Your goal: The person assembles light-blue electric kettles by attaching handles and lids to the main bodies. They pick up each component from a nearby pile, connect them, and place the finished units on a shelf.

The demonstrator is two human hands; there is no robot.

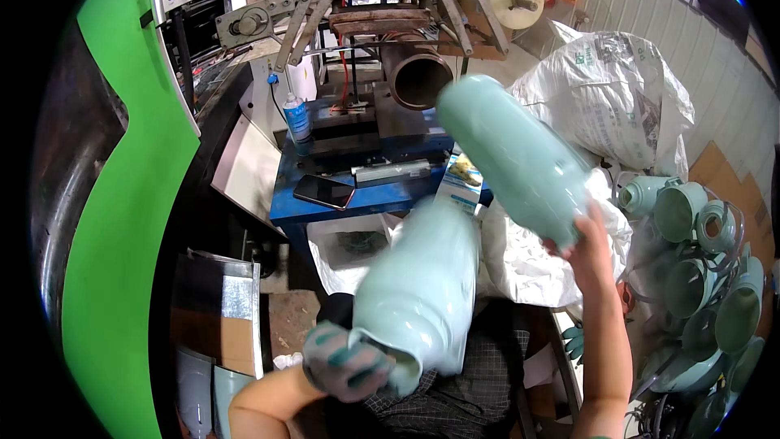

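My left hand, in a grey and green glove, grips the rim of a pale green thermos flask shell. The flask shell is tilted over my lap, its open mouth toward me, and is blurred by motion. A second pale green flask shell slants up to the left in front of the machine, with my bare right hand closed around its lower end. The two shells are apart. Beyond them, the machine's round metal tube opens toward me.
A blue machine table bears a phone, a spray can and a small box. Several green flask shells are piled at the right. White sacks stand behind them. A green panel runs along the left.
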